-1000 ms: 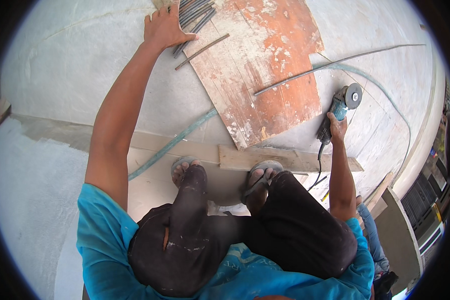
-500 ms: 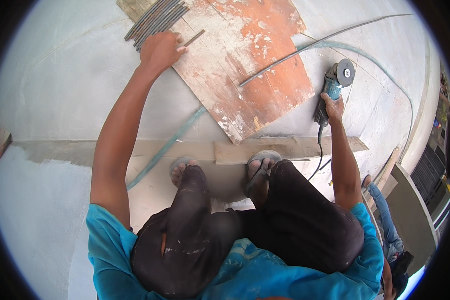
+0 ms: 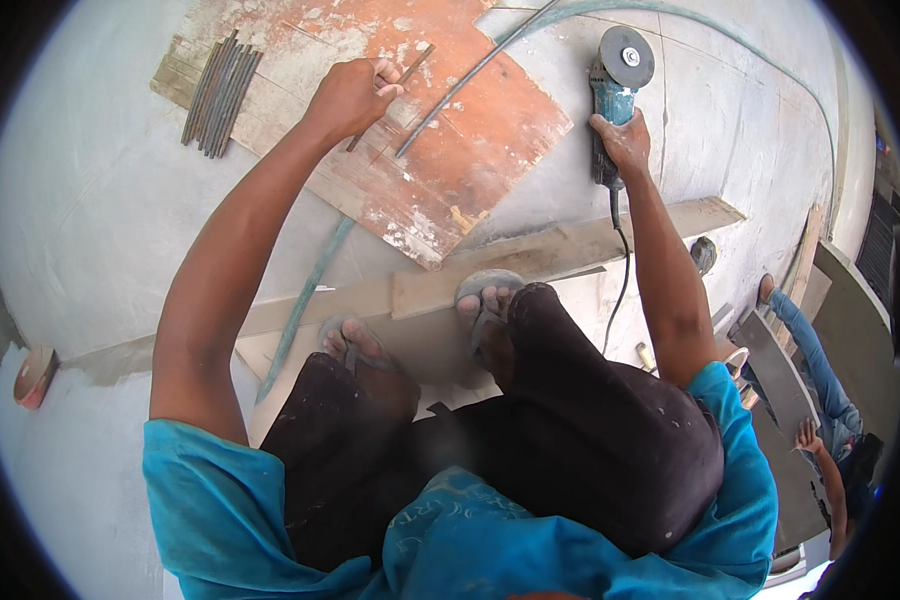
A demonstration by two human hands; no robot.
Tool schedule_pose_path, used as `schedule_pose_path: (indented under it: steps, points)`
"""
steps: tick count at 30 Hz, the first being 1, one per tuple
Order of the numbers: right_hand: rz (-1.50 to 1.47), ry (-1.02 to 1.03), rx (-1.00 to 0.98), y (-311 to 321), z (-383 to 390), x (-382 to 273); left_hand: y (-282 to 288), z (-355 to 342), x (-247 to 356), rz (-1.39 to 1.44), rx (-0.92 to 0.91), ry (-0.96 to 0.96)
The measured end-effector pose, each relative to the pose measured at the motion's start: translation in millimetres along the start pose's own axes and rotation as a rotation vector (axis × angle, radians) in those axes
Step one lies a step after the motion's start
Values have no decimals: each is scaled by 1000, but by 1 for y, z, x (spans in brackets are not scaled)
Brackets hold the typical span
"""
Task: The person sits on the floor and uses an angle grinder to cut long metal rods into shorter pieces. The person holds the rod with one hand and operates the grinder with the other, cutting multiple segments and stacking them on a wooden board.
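Observation:
My left hand (image 3: 355, 95) is closed around a short metal rod (image 3: 418, 64), held slantwise over a worn orange-and-white wooden board (image 3: 460, 190). To its left, several similar cut rods (image 3: 220, 95) lie side by side in a bundle across the board's edge. A longer metal rod (image 3: 460, 84) rests on the board to the right of this hand. My right hand (image 3: 625, 140) grips the body of a teal-and-black angle grinder (image 3: 613, 98), whose disc faces up toward me. Whether the disc is spinning cannot be made out. The grinder's cord trails down past my right forearm.
A green hose (image 3: 310, 300) runs under the board and curves off at the far right. Planks (image 3: 570, 245) edge the step by my sandalled feet. A reddish bowl-like container (image 3: 35, 377) sits far left. At lower right another person's hand (image 3: 808, 436) touches a grey panel (image 3: 778, 375).
My left hand has moved right, away from the rod bundle, carrying the short rod. My right hand still holds the grinder. The view has shifted, and the other person's hand now shows on the panel.

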State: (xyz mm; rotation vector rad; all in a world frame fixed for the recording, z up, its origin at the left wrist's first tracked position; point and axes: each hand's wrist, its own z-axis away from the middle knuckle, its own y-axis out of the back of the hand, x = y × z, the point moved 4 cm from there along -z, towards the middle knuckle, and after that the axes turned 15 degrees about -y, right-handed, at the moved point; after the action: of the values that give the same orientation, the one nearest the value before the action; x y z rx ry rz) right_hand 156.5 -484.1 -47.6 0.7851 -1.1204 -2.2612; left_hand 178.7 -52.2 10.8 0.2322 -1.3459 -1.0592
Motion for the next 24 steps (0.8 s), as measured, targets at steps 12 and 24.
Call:
schedule_pose_path:
  steps: [12,24]
  points:
    - [8,38,-8,-1,-5,1,-58,-46,5,2,-5,-24]
    - [75,-31,-29,-5,-6,1,-59,-64,19,-244,-45,133]
